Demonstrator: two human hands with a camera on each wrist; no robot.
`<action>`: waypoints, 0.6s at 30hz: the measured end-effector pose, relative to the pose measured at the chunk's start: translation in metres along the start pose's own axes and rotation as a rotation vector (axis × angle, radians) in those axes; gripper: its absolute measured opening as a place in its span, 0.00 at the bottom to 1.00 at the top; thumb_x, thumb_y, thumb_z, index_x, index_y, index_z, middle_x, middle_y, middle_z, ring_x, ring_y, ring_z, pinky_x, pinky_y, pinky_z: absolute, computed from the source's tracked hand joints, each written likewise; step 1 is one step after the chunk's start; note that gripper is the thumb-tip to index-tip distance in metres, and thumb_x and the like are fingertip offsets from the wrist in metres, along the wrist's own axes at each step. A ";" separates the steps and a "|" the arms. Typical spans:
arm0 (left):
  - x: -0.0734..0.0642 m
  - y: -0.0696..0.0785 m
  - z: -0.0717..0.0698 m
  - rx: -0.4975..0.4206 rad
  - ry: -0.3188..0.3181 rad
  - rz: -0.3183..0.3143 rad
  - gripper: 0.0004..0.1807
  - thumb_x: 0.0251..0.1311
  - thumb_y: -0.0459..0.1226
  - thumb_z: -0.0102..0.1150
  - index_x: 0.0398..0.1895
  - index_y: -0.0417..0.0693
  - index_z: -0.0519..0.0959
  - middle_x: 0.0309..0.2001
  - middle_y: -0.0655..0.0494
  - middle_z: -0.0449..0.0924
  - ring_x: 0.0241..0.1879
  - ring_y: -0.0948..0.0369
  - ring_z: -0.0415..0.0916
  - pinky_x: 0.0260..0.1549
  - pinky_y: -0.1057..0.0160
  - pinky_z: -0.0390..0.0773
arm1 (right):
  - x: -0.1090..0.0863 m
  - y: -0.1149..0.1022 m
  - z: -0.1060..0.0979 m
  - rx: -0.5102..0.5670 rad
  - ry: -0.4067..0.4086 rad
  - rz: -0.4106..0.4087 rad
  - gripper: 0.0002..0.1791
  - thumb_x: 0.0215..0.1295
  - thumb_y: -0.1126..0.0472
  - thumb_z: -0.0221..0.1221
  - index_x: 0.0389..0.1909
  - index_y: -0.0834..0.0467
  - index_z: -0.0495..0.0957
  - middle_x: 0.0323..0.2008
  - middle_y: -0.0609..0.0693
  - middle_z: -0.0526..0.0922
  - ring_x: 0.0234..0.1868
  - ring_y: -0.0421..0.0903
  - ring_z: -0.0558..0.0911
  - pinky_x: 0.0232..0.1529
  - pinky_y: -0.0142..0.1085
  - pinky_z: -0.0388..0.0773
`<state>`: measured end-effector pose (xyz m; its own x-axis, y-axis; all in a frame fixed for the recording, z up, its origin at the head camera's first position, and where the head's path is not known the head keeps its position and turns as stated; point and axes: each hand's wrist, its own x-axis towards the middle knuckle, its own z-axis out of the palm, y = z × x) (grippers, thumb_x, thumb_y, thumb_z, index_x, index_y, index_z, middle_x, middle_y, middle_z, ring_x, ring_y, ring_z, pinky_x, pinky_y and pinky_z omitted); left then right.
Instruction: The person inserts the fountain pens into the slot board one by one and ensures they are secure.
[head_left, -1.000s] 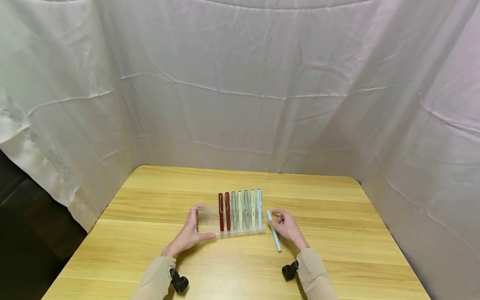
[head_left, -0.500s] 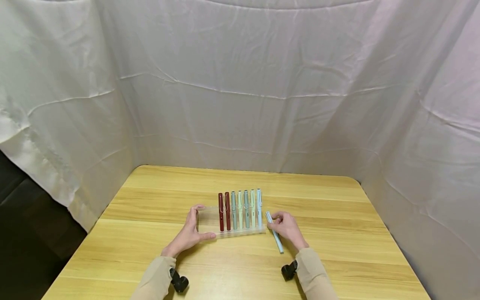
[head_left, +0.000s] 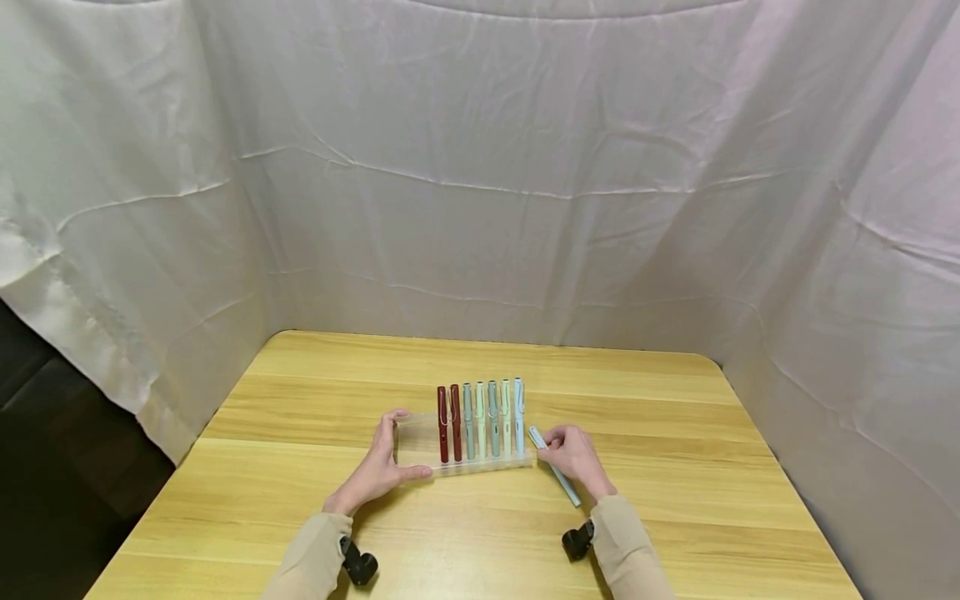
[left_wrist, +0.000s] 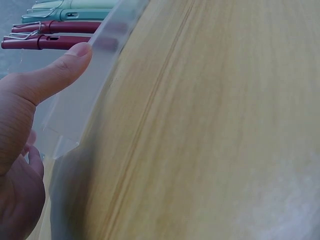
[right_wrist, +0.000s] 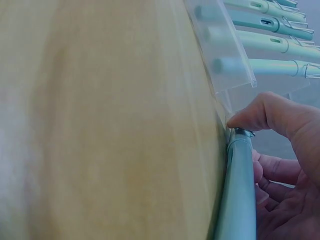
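My left hand [head_left: 377,468] grips the left end of a clear plastic pen stand [head_left: 416,440], with the thumb along its front lip in the left wrist view. Several capped pens lean side by side in the stand: two dark red pens [head_left: 443,425] on the left, then grey-green and pale green pens [head_left: 481,421], and a light blue pen [head_left: 519,417] at the right end. Just right of the stand, my right hand [head_left: 577,458] pinches another light blue pen [right_wrist: 237,190] near its clip end. That pen slants low over the table, and the hand partly covers it.
The wooden table [head_left: 465,542] carries the stand near its middle. Pale curtains [head_left: 480,208] hang behind it and along both sides. A dark surface [head_left: 60,467] shows beyond the left edge. Each wrist wears a small black camera [head_left: 358,562].
The pen in my right hand has turned: its near end has swung right and its clip end has shifted slightly left, toward the stand. My left hand and the stand stay practically still.
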<state>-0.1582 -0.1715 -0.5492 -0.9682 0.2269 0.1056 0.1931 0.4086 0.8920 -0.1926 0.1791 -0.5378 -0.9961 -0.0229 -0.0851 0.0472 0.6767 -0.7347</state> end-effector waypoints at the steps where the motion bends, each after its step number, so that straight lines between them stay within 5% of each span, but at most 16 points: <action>1: 0.000 0.000 0.000 -0.001 -0.001 -0.001 0.57 0.43 0.42 0.81 0.72 0.45 0.51 0.75 0.39 0.50 0.78 0.39 0.45 0.75 0.29 0.44 | 0.000 0.000 0.000 -0.002 0.000 0.001 0.10 0.52 0.63 0.68 0.35 0.61 0.82 0.27 0.48 0.78 0.28 0.42 0.72 0.29 0.30 0.70; 18: 0.001 -0.001 0.001 0.004 0.004 0.003 0.57 0.43 0.41 0.81 0.72 0.45 0.52 0.74 0.39 0.51 0.78 0.38 0.45 0.75 0.29 0.45 | 0.000 0.004 -0.006 0.068 -0.050 -0.089 0.08 0.55 0.63 0.67 0.36 0.61 0.83 0.28 0.49 0.82 0.29 0.41 0.73 0.30 0.29 0.70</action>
<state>-0.1592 -0.1710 -0.5501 -0.9681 0.2251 0.1103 0.1970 0.4112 0.8900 -0.1932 0.1866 -0.5368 -0.9918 -0.1180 -0.0498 -0.0342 0.6190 -0.7846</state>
